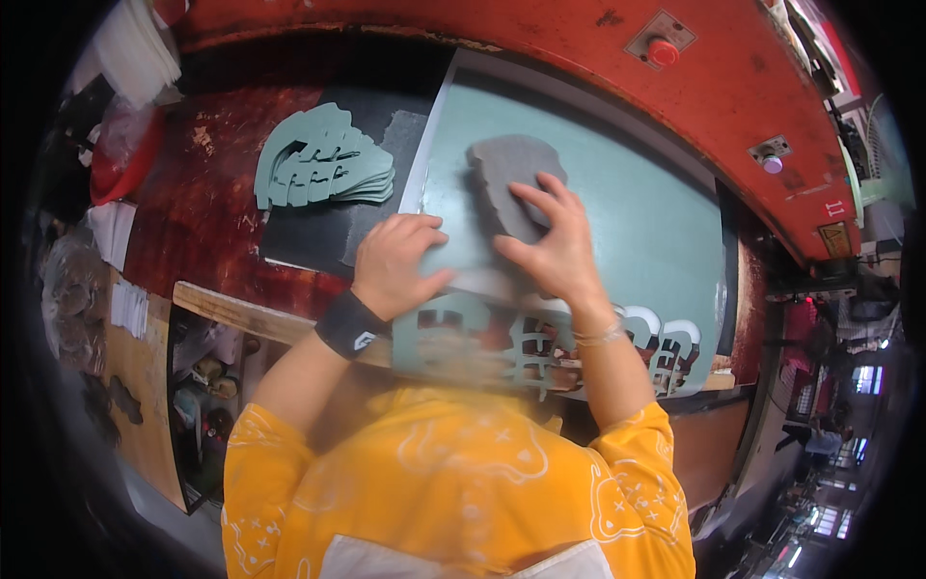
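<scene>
My right hand (555,236) on the grey block (502,179), over the green sheet (637,222).
Its thumb and fingers are spread at the block's right side; I can't tell how firmly they grip. My left hand (395,265) is loosely spread, empty, by the sheet's left edge. I'd keep the block level and my fingertips clear of its underside.

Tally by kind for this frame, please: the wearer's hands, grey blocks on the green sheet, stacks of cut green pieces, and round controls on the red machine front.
Hands: 2 (left hand, right hand)
Grey block: 1
Stack of cut green pieces: 1
Round controls: 2 (red button, pale purple button)
Total: 6
</scene>
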